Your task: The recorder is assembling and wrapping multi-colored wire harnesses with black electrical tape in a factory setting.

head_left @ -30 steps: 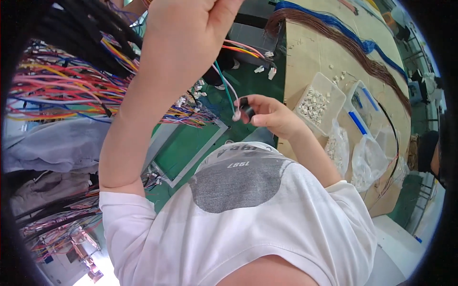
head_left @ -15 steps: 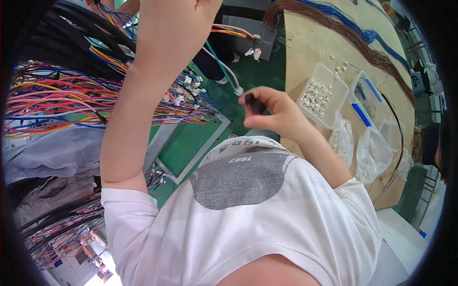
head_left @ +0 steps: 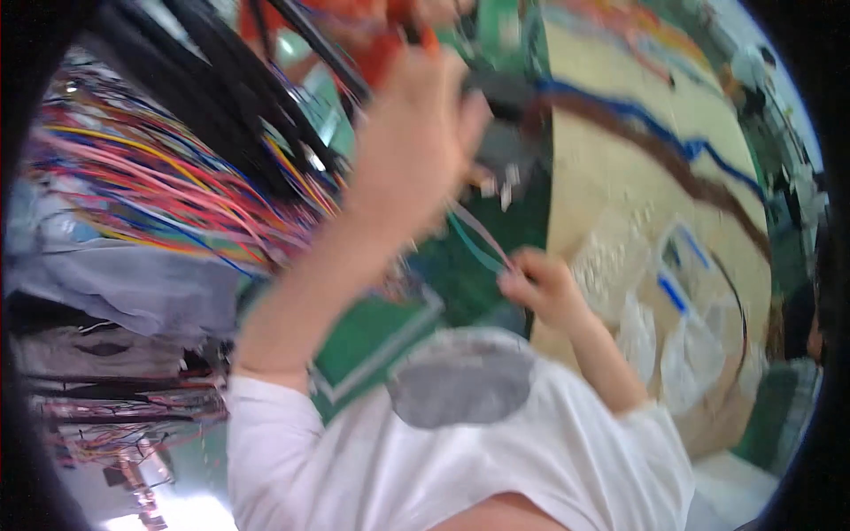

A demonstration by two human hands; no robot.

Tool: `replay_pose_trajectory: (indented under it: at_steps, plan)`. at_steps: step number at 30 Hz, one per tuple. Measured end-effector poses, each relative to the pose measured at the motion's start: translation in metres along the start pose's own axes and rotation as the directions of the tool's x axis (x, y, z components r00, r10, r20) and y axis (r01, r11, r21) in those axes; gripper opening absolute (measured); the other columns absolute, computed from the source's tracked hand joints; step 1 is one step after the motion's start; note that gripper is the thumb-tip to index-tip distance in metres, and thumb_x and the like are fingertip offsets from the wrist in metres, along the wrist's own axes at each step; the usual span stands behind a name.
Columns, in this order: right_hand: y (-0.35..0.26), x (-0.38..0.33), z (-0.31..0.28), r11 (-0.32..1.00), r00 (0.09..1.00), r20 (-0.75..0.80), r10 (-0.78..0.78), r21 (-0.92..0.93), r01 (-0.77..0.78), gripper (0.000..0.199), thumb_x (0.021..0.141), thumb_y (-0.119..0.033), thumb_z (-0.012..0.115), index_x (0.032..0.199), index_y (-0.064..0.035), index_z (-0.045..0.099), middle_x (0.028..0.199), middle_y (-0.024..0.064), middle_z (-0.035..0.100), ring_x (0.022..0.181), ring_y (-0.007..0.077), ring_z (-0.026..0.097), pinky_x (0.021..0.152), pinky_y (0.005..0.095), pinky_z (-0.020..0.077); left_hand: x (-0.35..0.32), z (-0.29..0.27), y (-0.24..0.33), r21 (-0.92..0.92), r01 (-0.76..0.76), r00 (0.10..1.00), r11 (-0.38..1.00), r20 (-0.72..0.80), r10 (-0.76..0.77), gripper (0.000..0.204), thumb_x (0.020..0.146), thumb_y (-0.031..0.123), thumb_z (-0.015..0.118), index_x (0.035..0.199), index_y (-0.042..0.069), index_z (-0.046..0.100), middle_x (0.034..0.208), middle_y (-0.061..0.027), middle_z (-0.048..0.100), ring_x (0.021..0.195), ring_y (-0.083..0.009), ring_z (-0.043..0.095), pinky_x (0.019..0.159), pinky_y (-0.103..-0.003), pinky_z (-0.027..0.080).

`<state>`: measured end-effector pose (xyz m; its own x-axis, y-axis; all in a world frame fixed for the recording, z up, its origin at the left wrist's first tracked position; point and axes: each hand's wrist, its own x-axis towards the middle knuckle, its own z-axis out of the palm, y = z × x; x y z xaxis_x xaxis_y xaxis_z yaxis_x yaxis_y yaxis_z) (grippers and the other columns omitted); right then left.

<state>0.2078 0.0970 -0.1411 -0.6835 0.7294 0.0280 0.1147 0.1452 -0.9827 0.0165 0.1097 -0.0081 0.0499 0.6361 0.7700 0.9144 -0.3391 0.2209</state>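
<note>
My right hand is closed in a pinch at the end of a pink wire and a teal wire. Its fingers hide the tip of the wires. The two wires run up and left toward my left hand, which is raised higher over the floor. Motion smears the left hand's fingers, so any grip there is unclear. Beside the left hand, small white connectors hang on short wires.
Bundles of coloured wires and thick black cables fill the left. The table on the right bears brown wires, a tub of white connectors and plastic bags. A person in orange stands at the top.
My left hand has moved right and down in the picture. My right hand, earlier holding a dark object beside a white connector, now pinches the wire end. The view has shifted and blurred.
</note>
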Motion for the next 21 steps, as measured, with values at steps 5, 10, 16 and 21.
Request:
replay_pose_trajectory:
  at_steps: [5,10,16,21]
  plan:
    - [-0.050,-0.008,-0.042,0.980,0.990,0.119,0.079,-0.192,-0.055,0.014,0.073,-0.014,0.064,0.079,-0.0016,0.059,0.061,0.0011,0.050,0.059,0.0068,0.045,0.050,0.0228,0.0359,-0.049,0.011,0.029,-0.240,-0.382,0.672,0.893,0.591,0.446,0.019,0.077,0.025,0.052,0.077,0.006,0.051,0.076,-0.0104,0.053,0.073,-0.0257,0.052,0.067,-0.038,0.041]
    - [-0.081,-0.013,-0.052,0.990,0.998,0.038,0.041,-0.139,-0.035,0.013,0.072,-0.012,0.063,0.078,-0.0005,0.059,0.061,0.0000,0.053,0.057,0.0054,0.047,0.050,0.0213,0.0368,-0.064,-0.003,0.045,-0.585,0.269,0.745,0.765,0.629,0.220,0.021,0.081,0.021,0.053,0.087,0.001,0.055,0.074,-0.0135,0.055,0.070,-0.0311,0.056,0.060,-0.038,0.044]
    - [-0.089,0.016,-0.030,0.997,0.999,-0.036,-0.023,-0.068,0.020,0.011,0.073,-0.011,0.061,0.074,-0.0005,0.058,0.060,0.0001,0.053,0.054,0.0040,0.047,0.047,0.0190,0.0362,-0.068,-0.016,0.036,-0.400,0.226,0.861,0.888,0.509,0.011,0.016,0.077,0.010,0.057,0.088,-0.001,0.056,0.078,-0.0149,0.057,0.070,-0.0304,0.057,0.059,-0.034,0.044]
    - [-0.092,0.032,-0.017,0.990,0.993,-0.035,-0.113,-0.093,0.109,0.013,0.077,-0.012,0.060,0.078,0.0008,0.057,0.059,0.0008,0.051,0.057,0.0048,0.045,0.050,0.0210,0.0369,-0.072,-0.020,0.025,-0.440,0.442,0.823,0.781,0.545,-0.159,0.014,0.079,0.007,0.055,0.089,-0.003,0.056,0.078,-0.0116,0.060,0.067,-0.0194,0.058,0.059,-0.026,0.044]
